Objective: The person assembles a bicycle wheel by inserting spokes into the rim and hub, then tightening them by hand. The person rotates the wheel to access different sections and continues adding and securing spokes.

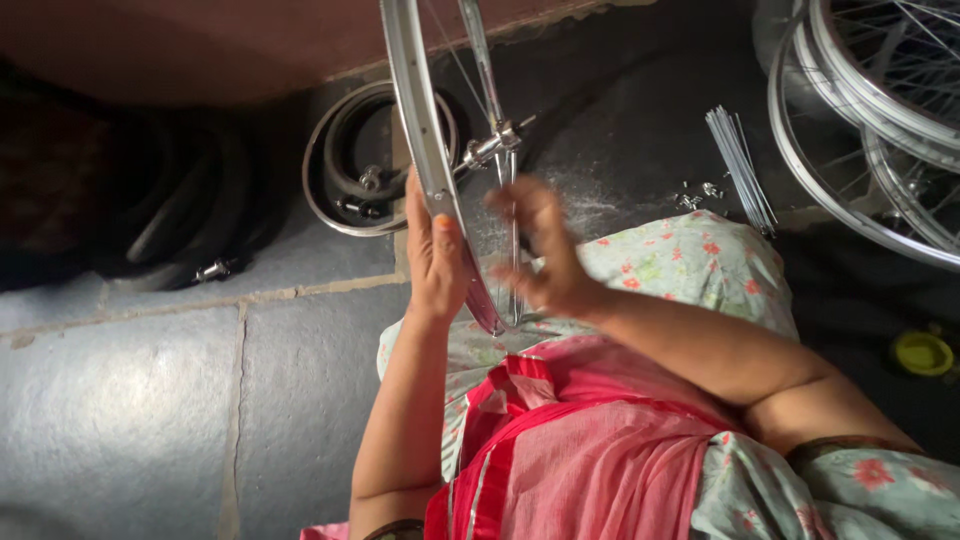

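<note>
- The left hand [435,262] wraps a shiny metal wheel rim [425,150], palm against its outer side, fingers curled around the edge and a painted thumbnail lying on the metal.
- The rim stands upright on edge above the person's lap, with its hub [490,148] inside the hoop.
- The right hand [545,255] is half closed, its fingertips gathered on thin spokes [512,225] running down from the hub; motion blur makes it hard to tell whether it pinches one spoke or several.
- Both hands are near each other, the rim's lower arc between them.
- A bundle of loose spokes [742,165] lies on the dark floor to the right, beside stacked finished wheels [880,120].
- Black tyres [365,160] lie behind the rim, and a small yellow lid [922,352] sits at far right.
</note>
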The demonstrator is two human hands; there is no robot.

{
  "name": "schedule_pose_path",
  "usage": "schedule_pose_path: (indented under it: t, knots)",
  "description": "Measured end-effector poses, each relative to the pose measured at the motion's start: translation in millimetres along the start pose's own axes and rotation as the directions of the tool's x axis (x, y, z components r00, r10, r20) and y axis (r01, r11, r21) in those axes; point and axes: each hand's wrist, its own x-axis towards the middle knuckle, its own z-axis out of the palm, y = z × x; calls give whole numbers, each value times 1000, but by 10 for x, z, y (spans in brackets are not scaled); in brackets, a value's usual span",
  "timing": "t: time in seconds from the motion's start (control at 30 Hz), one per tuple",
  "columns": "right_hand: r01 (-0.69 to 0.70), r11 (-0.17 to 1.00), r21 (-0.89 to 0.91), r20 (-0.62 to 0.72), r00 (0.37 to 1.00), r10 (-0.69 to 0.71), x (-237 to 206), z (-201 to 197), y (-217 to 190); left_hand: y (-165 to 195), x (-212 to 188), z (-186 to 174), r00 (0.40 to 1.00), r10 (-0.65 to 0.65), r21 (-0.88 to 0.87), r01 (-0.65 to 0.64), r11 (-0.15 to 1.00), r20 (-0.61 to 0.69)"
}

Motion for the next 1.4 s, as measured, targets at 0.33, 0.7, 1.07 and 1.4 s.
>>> schedule_pose_path:
  t: [0.33,0.7,1.07,1.4]
  knots:
    - [-426,892,153,391,855,341,-409,432,423,-1114,806,-585,919,-332,476,394,786,-213]
    - [-507,847,159,705,659,262,-646,322,400,-2240,1218,-362,751,-660,999,53,10,-33]
    - [-472,856,-210,595,633,495,-520,-65,997,-2111,1818,-978,767,-594,693,565,448,-241]
    - [70,930,-360,687,695,213,-961,-379,2279,-2508,1593,-550,786,-614,997,54,-55,-77]
